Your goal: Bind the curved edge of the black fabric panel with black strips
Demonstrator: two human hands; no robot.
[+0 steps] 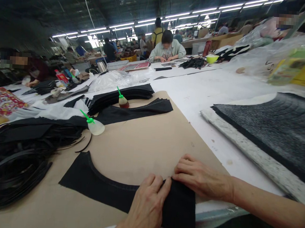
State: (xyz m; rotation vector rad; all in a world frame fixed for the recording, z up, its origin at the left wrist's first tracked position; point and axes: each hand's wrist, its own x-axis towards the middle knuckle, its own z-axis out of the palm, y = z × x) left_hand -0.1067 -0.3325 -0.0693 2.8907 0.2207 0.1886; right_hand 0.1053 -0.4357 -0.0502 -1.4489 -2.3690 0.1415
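Observation:
A curved black fabric piece [94, 182] lies on a tan paper sheet [145, 144] at the table's near edge. My left hand [147, 205] rests on the piece's right end, fingers together and pressed down on the cloth. My right hand [200, 177] lies beside it, fingertips curled and pinching the fabric's upper right edge. Both hands touch the same piece. Farther up the sheet lie more curved black pieces [132, 107] in a stack.
Two small glue bottles with green nozzles [95, 124] [122, 100] lie on the sheet. A heap of black strips [18, 154] fills the left. A grey felt slab [272, 131] sits right. Other people work at the far end [167, 47] and left [28, 67].

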